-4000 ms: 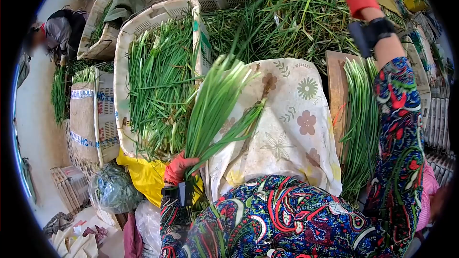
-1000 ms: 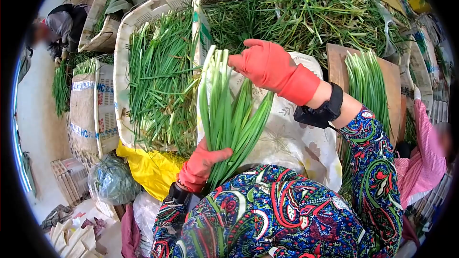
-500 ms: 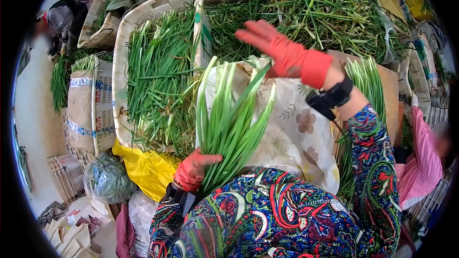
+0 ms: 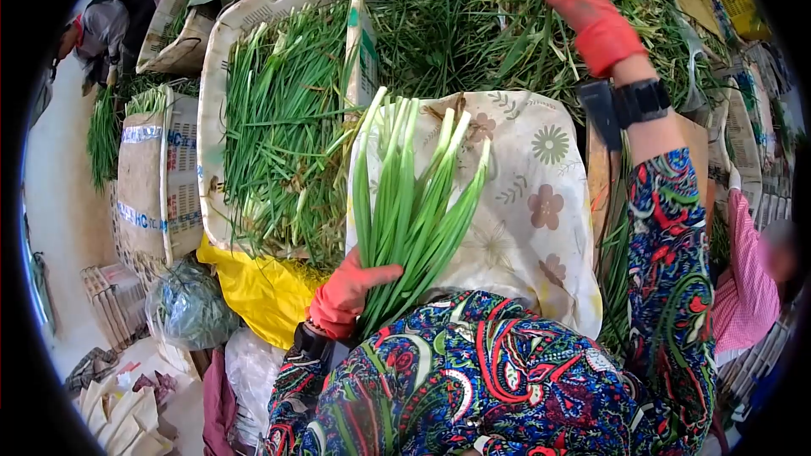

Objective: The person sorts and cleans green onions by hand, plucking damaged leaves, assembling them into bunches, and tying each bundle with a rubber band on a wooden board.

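My left hand (image 4: 351,291), in a coral rubber glove, grips a bunch of garlic chives (image 4: 405,211) near its leafy end, close to my body. The pale stem ends fan out away from me over a floral-patterned cloth (image 4: 541,177). My right hand (image 4: 574,4), gloved alike, is stretched far forward over a heap of loose green leaves (image 4: 515,51). Its fingers are spread and slightly blurred. A green blade lies by the fingertips; whether it touches them I cannot tell.
Left of the cloth stands a white crate (image 4: 211,135) filled with chives (image 4: 287,118). Yellow plastic (image 4: 262,291) lies below it. More chives stand under my right forearm beside a board (image 4: 693,152). People work at far left (image 4: 118,25) and right (image 4: 748,279).
My right hand has swept forward and right, from above the stem ends to over the leaf heap. A long blade that crossed the bunch is gone from it. My left hand keeps its grip.
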The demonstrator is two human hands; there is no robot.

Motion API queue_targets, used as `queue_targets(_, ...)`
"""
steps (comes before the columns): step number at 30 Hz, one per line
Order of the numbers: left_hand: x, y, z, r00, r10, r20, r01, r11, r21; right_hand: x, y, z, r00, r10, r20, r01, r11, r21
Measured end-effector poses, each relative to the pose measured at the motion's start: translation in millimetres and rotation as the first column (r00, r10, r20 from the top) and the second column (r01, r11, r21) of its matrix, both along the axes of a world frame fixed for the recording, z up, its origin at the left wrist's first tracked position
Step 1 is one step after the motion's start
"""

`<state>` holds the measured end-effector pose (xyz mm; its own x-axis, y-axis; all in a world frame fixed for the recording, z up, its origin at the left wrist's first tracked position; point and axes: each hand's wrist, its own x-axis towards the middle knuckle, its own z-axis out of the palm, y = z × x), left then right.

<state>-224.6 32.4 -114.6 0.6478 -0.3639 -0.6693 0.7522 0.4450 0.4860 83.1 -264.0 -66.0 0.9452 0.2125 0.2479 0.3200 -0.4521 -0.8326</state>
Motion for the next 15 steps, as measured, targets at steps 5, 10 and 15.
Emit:
queue_targets(5, 4.7, -3.5, 9.3, 0.990, 0.141, 0.030, -0.142, 0.988, 0.056, -43.7, 19.6, 2.8, 0.961, 0.250, 0.121, -0.212, 0.940, -0.266)
queue_targets(10, 1.8, -1.1, 4.9, 0.979, 0.204, 0.014, -0.204, 0.976, 0.075, -117.9, 68.9, -42.2, 0.770, 0.529, 0.357, -0.259, 0.771, -0.582)
queue_targets(15, 1.5, -0.9, 9.4, 0.968, 0.251, -0.009, -0.249, 0.965, 0.078, -130.3, 69.1, -45.1, 0.870, 0.491, 0.045, -0.350, 0.679, -0.645)
